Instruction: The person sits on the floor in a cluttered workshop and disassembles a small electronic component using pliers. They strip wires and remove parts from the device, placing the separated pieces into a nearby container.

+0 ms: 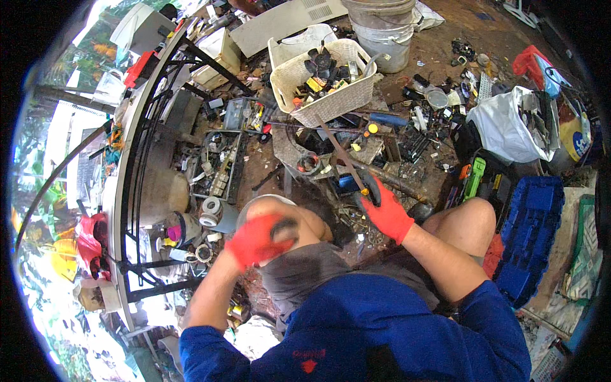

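Observation:
My right hand (387,211), in a red glove with dark fingers, is closed round the lower end of a long, narrow brown bar (340,151). The bar slants away up and to the left, its far end near the front of a white woven basket (331,95). Over my left knee is my left hand (264,240), gloved the same way; its fingers are smeared by motion, and nothing shows clearly in them. Beyond the bar lies a grey, curved block (289,153) among small scraps. The basket holds dark parts and several yellow pieces.
Scraps and small parts litter the floor. A black-framed table (130,172) stands left, with a tray of parts (219,165) beside it. Buckets (382,38) stand behind the basket. On the right are a white sack (509,124), a green tool (474,178) and a blue plastic case (529,239).

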Motion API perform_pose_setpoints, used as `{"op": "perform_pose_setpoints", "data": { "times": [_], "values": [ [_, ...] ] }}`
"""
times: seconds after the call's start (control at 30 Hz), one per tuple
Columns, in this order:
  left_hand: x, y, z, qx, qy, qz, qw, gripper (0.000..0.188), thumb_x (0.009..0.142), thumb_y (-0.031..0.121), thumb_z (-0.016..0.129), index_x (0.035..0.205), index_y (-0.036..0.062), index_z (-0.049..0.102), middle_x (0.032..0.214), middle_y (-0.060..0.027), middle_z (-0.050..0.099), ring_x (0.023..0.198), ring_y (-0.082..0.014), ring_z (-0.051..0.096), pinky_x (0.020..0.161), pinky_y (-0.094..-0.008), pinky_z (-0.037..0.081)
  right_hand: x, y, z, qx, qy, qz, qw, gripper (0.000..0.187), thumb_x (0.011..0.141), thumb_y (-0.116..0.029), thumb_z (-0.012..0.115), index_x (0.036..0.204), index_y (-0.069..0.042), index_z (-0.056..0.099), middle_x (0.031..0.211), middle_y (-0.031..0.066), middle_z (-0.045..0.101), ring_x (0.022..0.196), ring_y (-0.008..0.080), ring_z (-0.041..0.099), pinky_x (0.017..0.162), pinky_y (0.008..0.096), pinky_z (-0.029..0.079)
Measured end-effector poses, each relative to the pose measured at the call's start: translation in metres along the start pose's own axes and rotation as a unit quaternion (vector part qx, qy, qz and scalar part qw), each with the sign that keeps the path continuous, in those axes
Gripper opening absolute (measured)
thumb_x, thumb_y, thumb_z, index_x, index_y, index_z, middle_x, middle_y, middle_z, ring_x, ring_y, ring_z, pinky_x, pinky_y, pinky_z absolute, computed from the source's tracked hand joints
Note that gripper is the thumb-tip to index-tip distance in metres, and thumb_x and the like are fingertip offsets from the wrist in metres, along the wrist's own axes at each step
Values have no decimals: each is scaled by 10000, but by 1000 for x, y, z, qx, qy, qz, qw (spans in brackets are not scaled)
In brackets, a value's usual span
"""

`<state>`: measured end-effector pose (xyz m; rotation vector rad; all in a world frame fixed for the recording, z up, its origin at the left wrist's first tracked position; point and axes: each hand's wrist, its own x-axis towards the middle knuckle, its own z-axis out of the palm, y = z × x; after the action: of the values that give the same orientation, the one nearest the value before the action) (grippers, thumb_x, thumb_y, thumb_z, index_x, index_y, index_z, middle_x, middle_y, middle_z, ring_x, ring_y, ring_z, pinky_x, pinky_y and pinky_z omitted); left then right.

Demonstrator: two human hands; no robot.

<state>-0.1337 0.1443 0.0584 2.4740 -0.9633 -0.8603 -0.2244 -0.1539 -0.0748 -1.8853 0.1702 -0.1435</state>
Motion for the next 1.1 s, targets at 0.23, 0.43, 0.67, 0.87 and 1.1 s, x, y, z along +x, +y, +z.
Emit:
{"op": "perform_pose_setpoints", "data": {
  "times": [0.23, 0.43, 0.67, 0.87, 1.1],
  "values": [
    [135, -15, 28, 238, 293, -46, 925, 814, 742, 402, 757, 1389, 18, 446, 1371, -276, 479, 1263, -424, 485, 1048, -461, 412, 0, -6, 6, 9, -46, 32, 998, 611, 921, -258, 621, 1461, -68, 406, 1266, 248, 610, 1194, 393, 584, 982, 421, 475],
    [141, 25, 89, -25, 167, -85, 982, 598, 822, 341, 729, 1288, 5, 562, 1286, -264, 579, 1164, -389, 581, 929, -421, 500, 7, 14, -10, 3, 12, 36, 999, 604, 915, -239, 634, 1444, -49, 414, 1277, 244, 607, 1190, 372, 595, 978, 410, 475],
    [140, -6, 134, -357, 190, 66, 912, 411, 941, 131, 619, 1319, -13, 545, 1215, -199, 663, 1129, -268, 647, 959, -355, 493, 1, 5, 8, 76, -3, -14, 997, 461, 936, -231, 623, 1319, -17, 480, 1207, 231, 629, 1165, 360, 603, 981, 409, 464],
    [127, 34, 91, -497, 120, 132, 849, 374, 983, 115, 564, 1329, -26, 528, 1257, -96, 622, 1145, -193, 582, 1008, -331, 449, -4, 25, 19, 110, -16, -30, 993, 459, 971, -223, 585, 1353, -6, 453, 1268, 233, 601, 1189, 348, 590, 996, 402, 453],
    [128, 34, 103, -602, 141, 77, 782, 271, 1022, 209, 537, 1174, -3, 611, 1061, -70, 674, 938, -127, 613, 835, -282, 507, -8, 0, 14, 165, -147, 20, 975, 529, 972, -242, 584, 1430, -40, 412, 1296, 206, 605, 1194, 349, 593, 1018, 399, 452]
  ]
}}
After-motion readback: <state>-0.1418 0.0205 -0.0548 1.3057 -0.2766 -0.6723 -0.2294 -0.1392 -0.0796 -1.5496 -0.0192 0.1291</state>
